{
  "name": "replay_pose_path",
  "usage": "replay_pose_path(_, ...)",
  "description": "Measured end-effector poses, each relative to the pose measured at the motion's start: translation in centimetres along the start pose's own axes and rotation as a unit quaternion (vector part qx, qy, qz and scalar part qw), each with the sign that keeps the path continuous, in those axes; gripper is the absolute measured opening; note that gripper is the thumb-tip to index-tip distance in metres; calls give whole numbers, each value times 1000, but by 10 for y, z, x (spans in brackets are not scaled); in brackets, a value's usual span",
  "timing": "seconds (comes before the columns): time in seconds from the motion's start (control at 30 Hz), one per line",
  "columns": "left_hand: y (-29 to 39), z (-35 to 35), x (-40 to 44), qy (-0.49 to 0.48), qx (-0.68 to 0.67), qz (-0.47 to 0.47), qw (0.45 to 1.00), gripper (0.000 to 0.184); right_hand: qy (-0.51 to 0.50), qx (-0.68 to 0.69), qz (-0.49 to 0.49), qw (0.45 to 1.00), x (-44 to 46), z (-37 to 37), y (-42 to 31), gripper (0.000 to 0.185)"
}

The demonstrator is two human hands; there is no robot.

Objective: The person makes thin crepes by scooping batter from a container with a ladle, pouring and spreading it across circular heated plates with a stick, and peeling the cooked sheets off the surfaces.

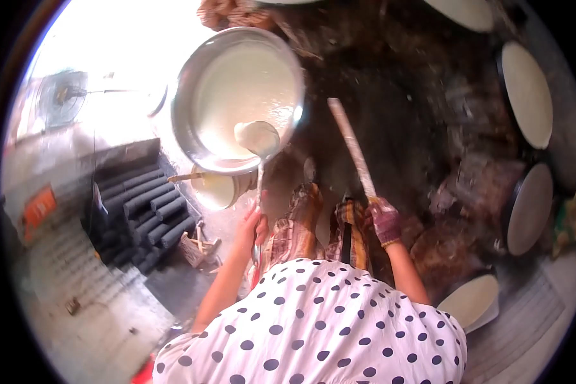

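My left hand (254, 225) is bare and closed round the long handle of a metal ladle (260, 139). The ladle's round bowl is over the near side of a large metal pot (183, 121) of pale, creamy liquid (243, 83). I cannot tell how deep the bowl dips. In a maroon glove, my right hand (385, 222) grips the lower end of a long, flat wooden stick (352, 147). The stick points forward, apart from the pot, over the dark floor. Close to the pot's near side stands a smaller container (214, 191) with pale contents.
Several round pans with pale surfaces, one a wide pan (526, 96), line the right side. Stacked dark cylinders (147, 211) lie at the left, near an orange object (40, 206). A fan (61, 95) stands farther back. A yellowish stick (184, 176) crosses the small container's rim.
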State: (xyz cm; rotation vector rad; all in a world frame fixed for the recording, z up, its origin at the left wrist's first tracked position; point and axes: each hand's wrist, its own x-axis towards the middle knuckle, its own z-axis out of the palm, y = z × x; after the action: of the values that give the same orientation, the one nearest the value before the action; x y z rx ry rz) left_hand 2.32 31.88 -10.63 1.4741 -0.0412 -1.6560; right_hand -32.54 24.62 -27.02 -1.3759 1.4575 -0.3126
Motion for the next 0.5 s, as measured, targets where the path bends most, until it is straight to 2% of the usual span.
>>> replay_pose_path(0.03, -8, -11, 3, 56, 91, 39, 994, 45, -17, -43, -82, 996, 12, 0, -38, 28)
replay_pose_path(0.07, -8, -26, 12, 62, 74, 53, 994, 45, -15, -155, -194, 969, 30, -1, -88, 29)
replay_pose_path(0.13, -10, -54, 47, 90, 82, 81, 989, 41, -86, -229, -158, 957, 62, 17, -151, 34)
replay_pose_path(0.2, 0, -81, 95, 110, 38, 63, 991, 28, -166, -244, -81, 952, 97, 33, -210, 44)
replay_pose_path(0.27, -5, -132, 162, 88, 41, 6, 995, 13, -224, -382, -59, 894, 134, 57, -239, 49)
replay_pose_path(0.3, 8, -129, 167, 93, 75, -11, 993, 8, -229, -395, -60, 888, 133, 61, -248, 49)
replay_pose_path(0.37, 12, -138, 186, 96, 139, -18, 986, 11, -280, -469, -77, 834, 132, 68, -267, 47)
replay_pose_path(0.4, 26, -145, 184, 96, 122, -23, 988, 11, -306, -505, -82, 802, 131, 76, -290, 47)
replay_pose_path(0.43, 27, -144, 188, 98, 180, -25, 979, 16, -311, -450, -88, 832, 128, 70, -287, 46)
replay_pose_path(0.47, 26, -139, 192, 97, 239, -27, 966, 22, -314, -457, -86, 827, 131, 69, -279, 46)
replay_pose_path(0.5, 39, -132, 183, 91, 297, -22, 950, 31, -294, -431, -29, 852, 135, 74, -266, 43)
